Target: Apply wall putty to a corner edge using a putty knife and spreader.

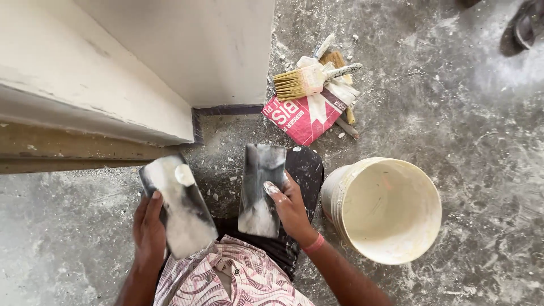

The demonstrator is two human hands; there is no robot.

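Observation:
My left hand (pixel 148 229) grips a flat metal putty blade (pixel 177 204) smeared with white putty, a small lump near its top end. My right hand (pixel 290 207) holds a second metal blade (pixel 260 190), darker, with putty at its lower end. Both blades are held side by side, a little apart, above my knee in dark trousers (pixel 303 170). A white bucket (pixel 388 208) of pale putty stands on the floor just right of my right hand.
A white wall corner (pixel 170 62) with a ledge rises ahead at the left. Beyond my knee lie a red-and-white packet (pixel 303 116) and paint brushes (pixel 311 79). The grey concrete floor (pixel 470 124) is dusty and splattered. A sandal (pixel 530 22) shows at top right.

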